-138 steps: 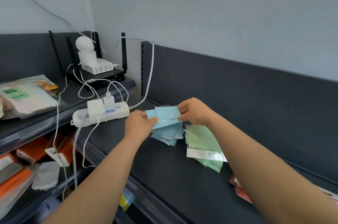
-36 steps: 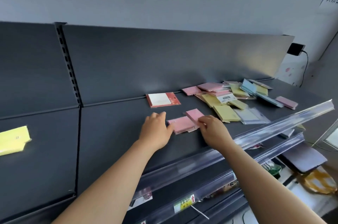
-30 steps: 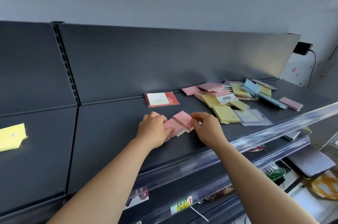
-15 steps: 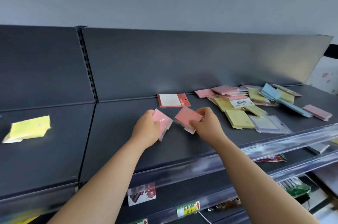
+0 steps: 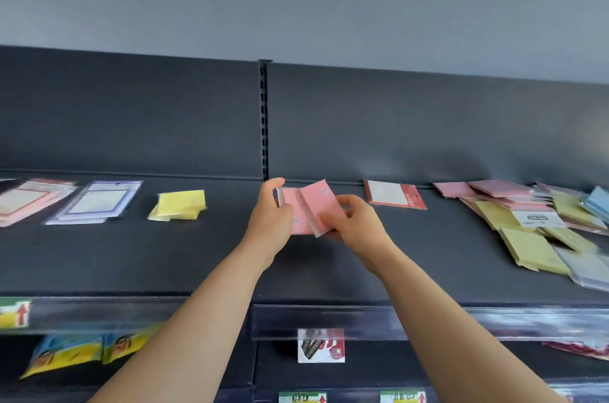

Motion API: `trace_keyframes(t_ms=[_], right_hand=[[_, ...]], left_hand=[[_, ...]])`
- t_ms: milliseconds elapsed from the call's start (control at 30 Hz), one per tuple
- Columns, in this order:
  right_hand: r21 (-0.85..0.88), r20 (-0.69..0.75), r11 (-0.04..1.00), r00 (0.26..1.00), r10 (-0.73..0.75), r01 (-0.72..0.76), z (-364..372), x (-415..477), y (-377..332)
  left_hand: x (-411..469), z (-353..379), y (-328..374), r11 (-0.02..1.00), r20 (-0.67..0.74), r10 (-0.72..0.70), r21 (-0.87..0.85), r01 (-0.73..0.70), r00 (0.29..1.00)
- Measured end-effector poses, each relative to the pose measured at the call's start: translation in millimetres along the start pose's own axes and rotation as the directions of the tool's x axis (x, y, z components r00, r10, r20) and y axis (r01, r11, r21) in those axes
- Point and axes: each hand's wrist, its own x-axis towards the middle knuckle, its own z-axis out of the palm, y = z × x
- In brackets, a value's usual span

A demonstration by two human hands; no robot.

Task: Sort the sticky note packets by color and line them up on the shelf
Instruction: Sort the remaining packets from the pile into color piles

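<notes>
The dark shelf carries separated lots at far left, among them a yellow stack, apparently colours already grouped. Above mid-shelf the left hand and right hand both pinch the pink packets, which are thin, flat and square, seemingly to align them. The unsorted pile lies at right.

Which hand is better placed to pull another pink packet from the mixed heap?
Right hand, probably: the mixed heap lies on its side; the left hand would have to cross. Both hold pink packets.
</notes>
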Motion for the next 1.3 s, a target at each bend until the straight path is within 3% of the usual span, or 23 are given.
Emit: trace_keyframes(t_ms=[200, 333, 567, 700, 933, 1200, 1300], right_hand=[[0.06, 0.194, 0.998, 0.98, -0.034, 0.023, 79.9, -4.7, -33.4], [0.07, 0.254, 0.996, 0.964, -0.078, 0.062, 141.3, -10.3, -57.6], [0.054, 0.346, 0.988, 0.926, -0.154, 0.144, 252.2, -24.4, -95.9], [0.046, 0.3, 0.991, 0.945, -0.133, 0.125, 311.9, -30.1, -111.4], [0.138, 0.425, 0.99, 0.902, -0.074, 0.016, 388.8, -40.7, -129.7], [0.002, 0.399, 0.992, 0.909, -0.117, 0.127, 450.0, -5.5, -149.9], [-0.094, 0.396, 0.971, 0.904, -0.165, 0.218, 476.9, 10.4, -154.3]], left_hand=[[-5.1, -80.1, -8.0, 0.997, -0.164, 0.073, 0.013, -0.071, 0.984], [-9.1, -150.1, -16.1, 0.999, -0.282, 0.048, 0.017, -0.045, 0.958], [-21.5, -274.6, -26.2, 0.997, -0.326, 0.032, 0.077, -0.007, 0.945], [-25.6, -338.6, -37.2, 0.995, -0.319, 0.051, 0.095, -0.021, 0.946], [-17.8, -409.2, -63.0, 0.999, -0.441, 0.0, 0.033, 0.016, 0.898], [11.5, -462.8, -71.1, 0.906, -0.462, 0.186, 0.421, 0.031, 0.867], [24.3, -480.3, -71.2, 0.872, -0.487, 0.222, 0.487, 0.052, 0.845]])
